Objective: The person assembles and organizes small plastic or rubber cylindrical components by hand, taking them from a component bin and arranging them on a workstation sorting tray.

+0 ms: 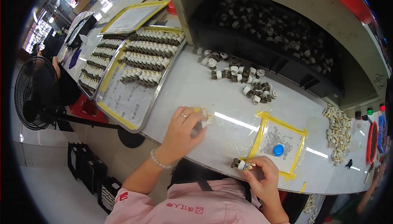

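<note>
Right grip [262, 175] pinches small cylinder [242, 165] at fingertips.

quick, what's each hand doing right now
Left hand: closed on small rolls.
Right hand: pinching a row of rolls.

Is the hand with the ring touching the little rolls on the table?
Touching. The head view shows the left hand with its fingertips pressed onto the small rolls.

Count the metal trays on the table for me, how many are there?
3. The nearest tray sits left of the left hand, a second tray lies beside it further left, and a third tray lies behind them. More could be hidden.
</note>
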A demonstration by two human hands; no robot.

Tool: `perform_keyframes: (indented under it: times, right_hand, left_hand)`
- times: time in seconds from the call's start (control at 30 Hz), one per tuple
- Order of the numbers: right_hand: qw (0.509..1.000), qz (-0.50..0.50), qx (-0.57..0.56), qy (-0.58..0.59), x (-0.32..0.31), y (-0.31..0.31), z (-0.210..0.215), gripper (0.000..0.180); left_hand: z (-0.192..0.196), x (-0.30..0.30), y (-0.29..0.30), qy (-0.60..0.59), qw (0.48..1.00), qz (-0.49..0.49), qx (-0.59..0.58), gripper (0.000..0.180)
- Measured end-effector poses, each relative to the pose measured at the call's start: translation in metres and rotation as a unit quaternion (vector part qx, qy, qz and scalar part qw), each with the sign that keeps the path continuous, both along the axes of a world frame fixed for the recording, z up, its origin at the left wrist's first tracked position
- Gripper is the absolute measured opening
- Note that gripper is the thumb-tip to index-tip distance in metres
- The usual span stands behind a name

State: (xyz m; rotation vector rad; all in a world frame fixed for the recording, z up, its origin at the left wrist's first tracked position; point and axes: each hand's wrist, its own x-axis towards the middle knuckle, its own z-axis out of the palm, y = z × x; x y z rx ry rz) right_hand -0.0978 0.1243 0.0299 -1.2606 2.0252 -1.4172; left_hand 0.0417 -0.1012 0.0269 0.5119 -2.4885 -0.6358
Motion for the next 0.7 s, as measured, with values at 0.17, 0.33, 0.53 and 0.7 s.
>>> perform_keyframes:
  times: [0.17,0.33,0.53,0.7]
  right_hand:
    - [0.994,0.073,0.073,-0.041,0.002,-0.018,0.02,0.024]
    - [0.987,0.076,0.125,-0.061,0.004,-0.04,0.024,0.024]
    - [0.978,0.103,0.184,-0.003,0.003,-0.061,0.022,0.024]
    - [0.977,0.061,0.175,0.108,0.004,-0.069,0.018,0.022]
  left_hand:
    - [0.003,-0.005,0.015,0.003,0.998,-0.053,0.045,0.033]
    - [0.013,-0.001,0.018,0.014,0.995,-0.048,0.082,0.038]
    - [0.006,0.003,0.014,0.025,0.992,-0.041,0.12,0.033]
    - [0.004,0.001,0.013,0.035,0.989,-0.072,0.128,0.027]
